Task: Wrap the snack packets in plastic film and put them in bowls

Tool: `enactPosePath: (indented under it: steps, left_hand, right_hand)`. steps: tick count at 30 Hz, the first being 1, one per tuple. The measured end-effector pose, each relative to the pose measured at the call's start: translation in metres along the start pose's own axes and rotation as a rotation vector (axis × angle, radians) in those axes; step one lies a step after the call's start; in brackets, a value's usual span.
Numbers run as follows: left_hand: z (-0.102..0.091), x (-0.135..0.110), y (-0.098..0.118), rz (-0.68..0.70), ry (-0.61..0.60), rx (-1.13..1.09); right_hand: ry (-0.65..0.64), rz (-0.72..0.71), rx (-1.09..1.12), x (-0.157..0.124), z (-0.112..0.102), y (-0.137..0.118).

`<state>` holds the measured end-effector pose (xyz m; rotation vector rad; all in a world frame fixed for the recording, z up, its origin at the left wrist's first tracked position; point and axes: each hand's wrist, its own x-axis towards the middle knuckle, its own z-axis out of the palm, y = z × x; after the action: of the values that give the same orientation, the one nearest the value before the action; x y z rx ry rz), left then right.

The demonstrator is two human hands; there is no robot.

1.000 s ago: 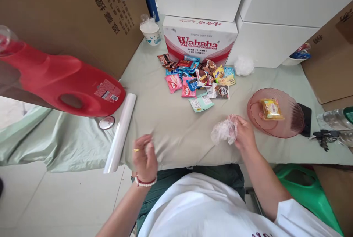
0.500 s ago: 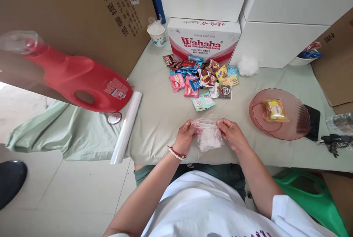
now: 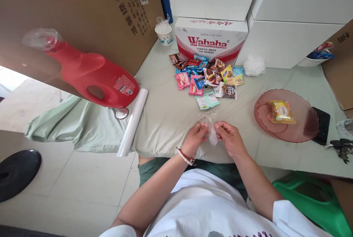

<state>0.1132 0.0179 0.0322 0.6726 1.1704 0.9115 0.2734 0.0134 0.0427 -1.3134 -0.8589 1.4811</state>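
My left hand (image 3: 195, 138) and my right hand (image 3: 229, 138) are close together over the near edge of the green-covered table (image 3: 168, 115). Both pinch a crumpled clear plastic bag (image 3: 211, 128) between them, fingers closed on it. A pile of several small snack packets (image 3: 208, 77) lies just beyond the hands. A pink ribbed plate (image 3: 300, 126) to the right carries one yellow snack packet (image 3: 281, 111).
A red jug (image 3: 91, 75) lies on its side at the left beside a roll of clear film (image 3: 132, 122) and a small round lid (image 3: 121, 113). A Wahaha carton (image 3: 211, 40), a paper cup (image 3: 164, 34), a bunched plastic ball (image 3: 253, 65) and big cardboard boxes stand behind. A black phone (image 3: 322, 125) and keys (image 3: 340, 147) lie right.
My left hand came across to join the right hand on the plastic bag. The bag went from a loose wad in the right hand to being pinched small between both hands.
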Motion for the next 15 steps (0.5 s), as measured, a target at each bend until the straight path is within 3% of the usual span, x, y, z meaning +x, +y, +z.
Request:
enactPosePath:
  steps: [3, 8, 11, 15]
  left_hand:
    - [-0.005, 0.005, 0.005, -0.015, 0.054, -0.135]
    - [-0.029, -0.001, 0.011, -0.015, -0.022, -0.296]
    - [-0.028, -0.008, 0.008, 0.069, -0.053, -0.208]
    - [-0.018, -0.014, 0.007, 0.172, -0.102, -0.033]
  right_hand:
    - [-0.005, -0.009, 0.025, -0.002, 0.003, -0.001]
    - [0.049, 0.014, 0.098, 0.004, -0.020, -0.004]
    - [0.052, -0.021, -0.016, 0.006, -0.024, -0.007]
    - [-0.100, -0.171, -0.324, 0.009, -0.012, -0.014]
